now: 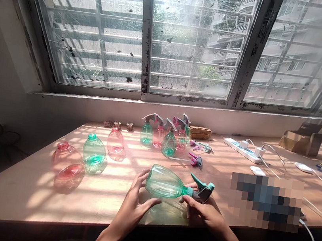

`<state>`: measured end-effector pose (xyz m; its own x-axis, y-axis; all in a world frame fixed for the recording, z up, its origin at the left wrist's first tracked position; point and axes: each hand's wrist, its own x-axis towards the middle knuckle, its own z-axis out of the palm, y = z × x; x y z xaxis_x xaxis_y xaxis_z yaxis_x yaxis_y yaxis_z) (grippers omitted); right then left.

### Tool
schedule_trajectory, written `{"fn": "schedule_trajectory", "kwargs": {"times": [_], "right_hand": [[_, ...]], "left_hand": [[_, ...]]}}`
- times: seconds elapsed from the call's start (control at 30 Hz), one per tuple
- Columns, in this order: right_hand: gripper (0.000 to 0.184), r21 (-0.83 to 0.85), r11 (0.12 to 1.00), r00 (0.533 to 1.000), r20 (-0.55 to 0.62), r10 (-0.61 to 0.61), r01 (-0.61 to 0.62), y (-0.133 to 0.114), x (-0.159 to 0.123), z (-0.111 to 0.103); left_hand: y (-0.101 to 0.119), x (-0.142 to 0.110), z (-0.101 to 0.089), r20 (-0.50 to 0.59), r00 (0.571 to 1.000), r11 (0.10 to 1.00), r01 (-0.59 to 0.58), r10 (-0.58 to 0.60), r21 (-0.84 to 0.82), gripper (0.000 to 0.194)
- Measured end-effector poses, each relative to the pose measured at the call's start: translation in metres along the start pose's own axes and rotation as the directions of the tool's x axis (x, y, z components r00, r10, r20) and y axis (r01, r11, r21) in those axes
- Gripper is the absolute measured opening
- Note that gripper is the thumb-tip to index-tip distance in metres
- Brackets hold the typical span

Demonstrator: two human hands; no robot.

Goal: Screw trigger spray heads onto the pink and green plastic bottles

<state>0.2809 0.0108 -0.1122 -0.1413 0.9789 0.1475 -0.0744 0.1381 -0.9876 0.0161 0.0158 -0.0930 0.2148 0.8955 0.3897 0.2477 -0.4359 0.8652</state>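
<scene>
A green transparent spray bottle (165, 183) lies sideways just above the table, held between both hands. My left hand (134, 200) cups its wide base with fingers curled round it. My right hand (202, 210) grips the neck and the grey-teal trigger head (203, 187), which points right. Three open bottles without heads stand to the left: a pink one (66, 165), a green one (94, 154) and a smaller pink one (116, 143).
Several finished spray bottles (165, 135) stand at the back middle, by a small woven basket (200, 132). Loose trigger heads (195, 160) lie beside them. A power strip (242, 148) with chargers and white cables, and a cardboard box (302, 141), occupy the right. Window behind the wooden table (33, 194).
</scene>
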Motion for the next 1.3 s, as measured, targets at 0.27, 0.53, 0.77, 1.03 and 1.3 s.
{"fn": "schedule_trajectory", "kwargs": {"times": [0.27, 0.53, 0.77, 1.03, 1.3], "right_hand": [[0.046, 0.071, 0.998, 1.000, -0.002, 0.003, -0.003, 0.003, 0.001, 0.001], [0.045, 0.062, 0.998, 1.000, 0.002, -0.008, 0.008, -0.002, -0.001, 0.002], [0.047, 0.047, 0.999, 1.000, -0.013, -0.003, 0.003, -0.005, 0.000, 0.004], [0.042, 0.027, 1.000, 1.000, 0.012, -0.014, 0.013, -0.004, 0.000, 0.003], [0.046, 0.101, 0.995, 1.000, -0.014, -0.001, 0.003, 0.004, 0.004, 0.001]], "left_hand": [[0.003, -0.001, -0.001, 0.003, 0.999, 0.998, 0.051, -0.050, -0.048, 0.034], [0.005, -0.002, 0.000, -0.040, 0.999, 0.998, -0.001, 0.003, 0.056, 0.035], [0.002, -0.001, -0.001, -0.032, 0.999, 1.000, 0.004, -0.004, -0.020, 0.030], [0.004, -0.001, 0.002, -0.030, 0.997, 0.996, 0.063, -0.064, -0.058, 0.042], [0.001, 0.000, -0.001, 0.002, 0.998, 0.995, 0.067, -0.067, -0.069, 0.038]]}}
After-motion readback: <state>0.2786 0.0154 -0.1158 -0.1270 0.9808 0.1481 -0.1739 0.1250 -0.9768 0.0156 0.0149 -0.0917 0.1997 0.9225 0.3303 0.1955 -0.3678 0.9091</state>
